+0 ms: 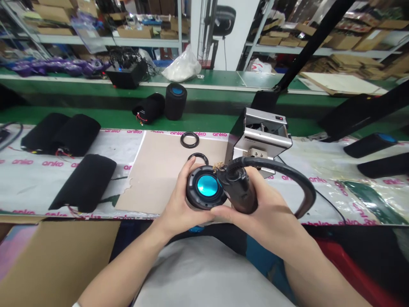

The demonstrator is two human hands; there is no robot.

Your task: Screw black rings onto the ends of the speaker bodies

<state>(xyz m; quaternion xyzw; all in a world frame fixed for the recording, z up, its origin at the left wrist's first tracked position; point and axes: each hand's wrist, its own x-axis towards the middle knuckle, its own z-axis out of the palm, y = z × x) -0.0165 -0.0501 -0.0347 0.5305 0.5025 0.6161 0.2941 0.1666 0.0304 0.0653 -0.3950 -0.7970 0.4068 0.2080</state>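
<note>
A round black speaker with a shiny blue centre point(207, 186) faces up near the bench's front edge. My left hand point(179, 204) is wrapped round its left side. My right hand point(258, 209) grips a dark handheld tool point(241, 192) with a thick black hose, held against the speaker's right rim; that thumb reaches the speaker's front edge. Just beyond the speaker lies one black ring point(198, 155), partly hidden by it, and farther back another black ring point(189, 140), both on a beige cardboard sheet point(153, 170).
A silver machine point(263, 140) stands behind my right hand. Black fabric-covered speaker bodies point(86, 181) lie at the left, others point(370, 145) at the right. An upright black speaker point(175, 101) stands at the back. The hose point(297, 175) loops over the bench at the right.
</note>
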